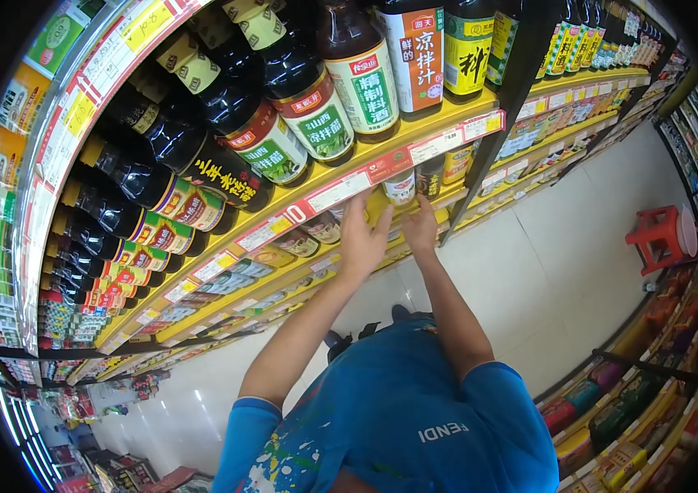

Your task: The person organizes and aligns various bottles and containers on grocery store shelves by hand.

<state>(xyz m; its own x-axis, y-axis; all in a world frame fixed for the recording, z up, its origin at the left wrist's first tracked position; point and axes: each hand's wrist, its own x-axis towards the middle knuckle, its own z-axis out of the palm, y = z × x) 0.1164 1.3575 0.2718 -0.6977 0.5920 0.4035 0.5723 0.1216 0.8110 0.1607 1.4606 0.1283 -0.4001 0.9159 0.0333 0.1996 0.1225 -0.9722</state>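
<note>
My left hand (365,233) reaches to the lower shelf with its fingers stretched out and its thumb apart. My right hand (420,228) is just to the right, thumb and fingers apart, its fingertips close to a dark jar (430,177). Between the two hands a small jar with a white label (399,188) stands at the shelf front. Whether either hand touches it I cannot tell. The price strip (390,164) above hides the tops of these jars. Some fingertips on my left hand are also covered by the strip.
Bottles of dark sauce (312,115) and a seasoning bottle with an orange label (417,62) line the shelf above. A black upright (493,135) divides the shelving. A red stool (655,240) stands on the aisle floor at right. Packaged goods (603,403) fill the opposite shelves.
</note>
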